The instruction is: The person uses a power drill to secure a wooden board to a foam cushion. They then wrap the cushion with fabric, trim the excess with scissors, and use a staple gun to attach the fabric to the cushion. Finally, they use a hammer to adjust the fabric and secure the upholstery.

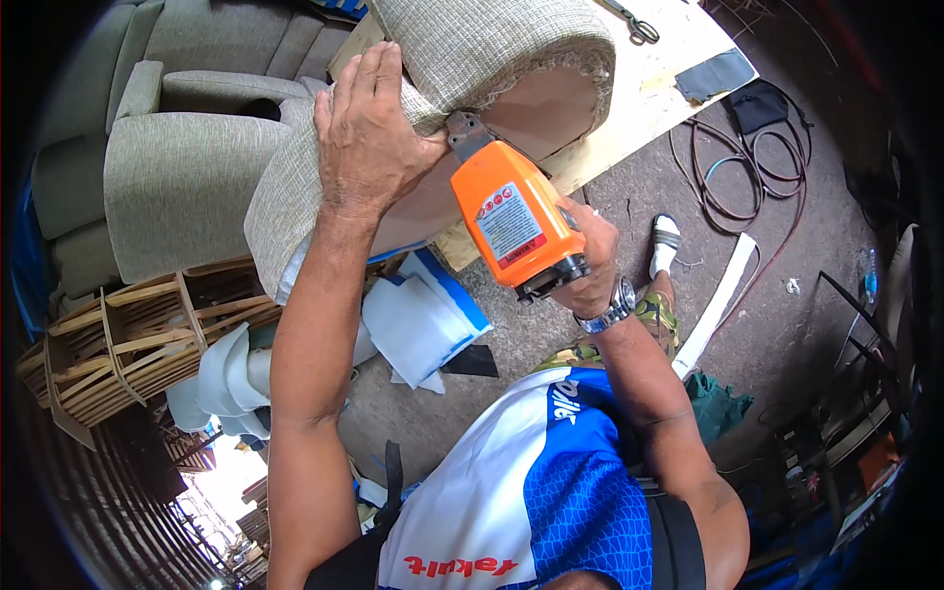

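Note:
A curved piece of furniture covered in beige woven fabric (511, 49) rests on a light wooden tabletop (639, 123). Its side panel is pale and bare, with frayed fabric along the edge. My left hand (372, 147) lies flat on the fabric, fingers stretched away from me, thumb toward the inner fold. Wrapped round the handle of an orange staple gun (511, 221) is my right hand (593, 261), its fingers partly hidden behind the tool. The gun's metal nose (468, 135) meets the fold where the two fabric-covered parts join, close to my left thumb.
Scissors (641, 29) and a dark cloth piece (713, 77) lie on the tabletop. A coiled hose (757, 187) and a long white strip (718, 305) are on the floor at right. At left stand grey upholstered sections (187, 187), wooden frames (147, 339) and white padding sheets (418, 324).

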Demonstrator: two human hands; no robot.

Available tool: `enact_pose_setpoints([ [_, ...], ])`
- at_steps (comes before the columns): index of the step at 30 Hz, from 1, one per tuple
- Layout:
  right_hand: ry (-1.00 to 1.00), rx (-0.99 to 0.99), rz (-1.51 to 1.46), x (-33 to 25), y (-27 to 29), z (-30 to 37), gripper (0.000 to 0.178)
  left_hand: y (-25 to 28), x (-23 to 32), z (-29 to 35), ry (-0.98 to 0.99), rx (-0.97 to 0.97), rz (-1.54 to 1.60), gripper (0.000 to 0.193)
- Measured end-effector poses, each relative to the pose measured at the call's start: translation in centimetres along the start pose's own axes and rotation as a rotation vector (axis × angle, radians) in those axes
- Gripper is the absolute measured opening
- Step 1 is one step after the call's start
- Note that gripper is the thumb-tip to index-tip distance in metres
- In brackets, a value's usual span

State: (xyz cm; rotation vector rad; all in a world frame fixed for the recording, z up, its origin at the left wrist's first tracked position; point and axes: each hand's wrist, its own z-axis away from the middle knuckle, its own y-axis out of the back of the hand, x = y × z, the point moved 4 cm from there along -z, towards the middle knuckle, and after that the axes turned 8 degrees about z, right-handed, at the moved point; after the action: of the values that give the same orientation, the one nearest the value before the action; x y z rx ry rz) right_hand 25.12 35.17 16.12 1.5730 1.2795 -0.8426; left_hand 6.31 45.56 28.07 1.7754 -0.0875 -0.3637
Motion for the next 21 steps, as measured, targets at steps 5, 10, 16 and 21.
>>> enact_pose_setpoints([
  [5, 0.035, 0.062, 0.072, -0.3, -0.5, -0.2, 0.042, -0.4, -0.5, 0.0, -0.006, -0.037, 0.014, 0.102],
  [10, 0.061, 0.091, 0.072, 0.2, -0.9, -0.2, 0.043, 0.0, -0.5, 0.0, 0.011, -0.035, 0.015, 0.103],
  [16, 0.054, 0.079, 0.097, 0.5, -0.3, -0.2, 0.046, 0.0, 0.1, -0.3, -0.004, -0.025, 0.012, 0.101],
  [21, 0.061, 0.074, 0.082, 1.1, -0.4, -0.2, 0.047, 0.2, 0.2, -0.2, 0.016, -0.024, 0.011, 0.099],
])
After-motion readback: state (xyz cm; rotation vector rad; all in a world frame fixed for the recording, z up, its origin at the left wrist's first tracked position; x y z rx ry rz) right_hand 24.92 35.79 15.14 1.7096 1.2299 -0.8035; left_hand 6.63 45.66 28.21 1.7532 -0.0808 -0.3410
